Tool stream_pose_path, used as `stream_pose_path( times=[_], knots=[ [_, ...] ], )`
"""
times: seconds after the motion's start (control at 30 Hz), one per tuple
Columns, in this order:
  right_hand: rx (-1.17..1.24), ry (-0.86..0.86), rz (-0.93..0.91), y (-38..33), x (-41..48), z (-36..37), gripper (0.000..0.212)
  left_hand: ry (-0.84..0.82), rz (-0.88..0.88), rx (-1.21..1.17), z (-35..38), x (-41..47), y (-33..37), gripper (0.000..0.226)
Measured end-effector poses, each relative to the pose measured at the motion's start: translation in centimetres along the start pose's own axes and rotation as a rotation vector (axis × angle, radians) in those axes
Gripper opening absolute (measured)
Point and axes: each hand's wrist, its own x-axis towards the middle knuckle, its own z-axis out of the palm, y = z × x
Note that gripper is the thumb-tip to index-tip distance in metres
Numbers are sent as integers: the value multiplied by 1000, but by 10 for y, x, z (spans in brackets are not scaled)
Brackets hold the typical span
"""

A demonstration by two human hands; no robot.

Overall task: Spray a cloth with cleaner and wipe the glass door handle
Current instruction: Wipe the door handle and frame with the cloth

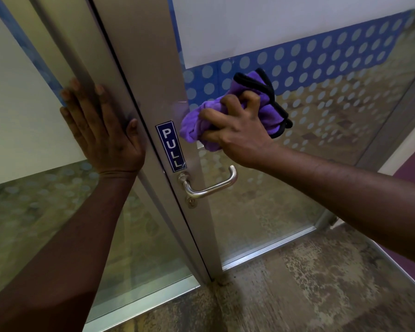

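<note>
A steel lever door handle (211, 184) juts from the grey metal door frame (151, 87), just under a blue PULL sign (171, 146). My right hand (235, 133) grips a bunched purple cloth (269, 111) with black edging and presses it against the door glass above the handle, apart from it. My left hand (101, 130) lies flat, fingers spread, on the neighbouring frame post at the left. No spray bottle is in view.
The glass door (321, 104) carries a blue band with frosted dots; a frosted side panel (22, 116) stands to the left. Worn mottled floor (297, 291) runs below the door. A purple wall strip (412, 168) sits at the right edge.
</note>
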Motion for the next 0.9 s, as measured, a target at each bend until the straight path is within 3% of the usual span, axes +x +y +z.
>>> stream_pose_path(
  times=[0.23,0.67,0.9],
  knots=[
    [64,119,86,6,2,-2,22,17,14,-18,5,-1,-3,62],
    [30,-235,-186,-29,-26,25,33,-1,12,-23,5,-2,-3,61],
    [26,-400,-230,-48,-32,27,23,3,12,-21,5,-1,-4,61]
  ],
)
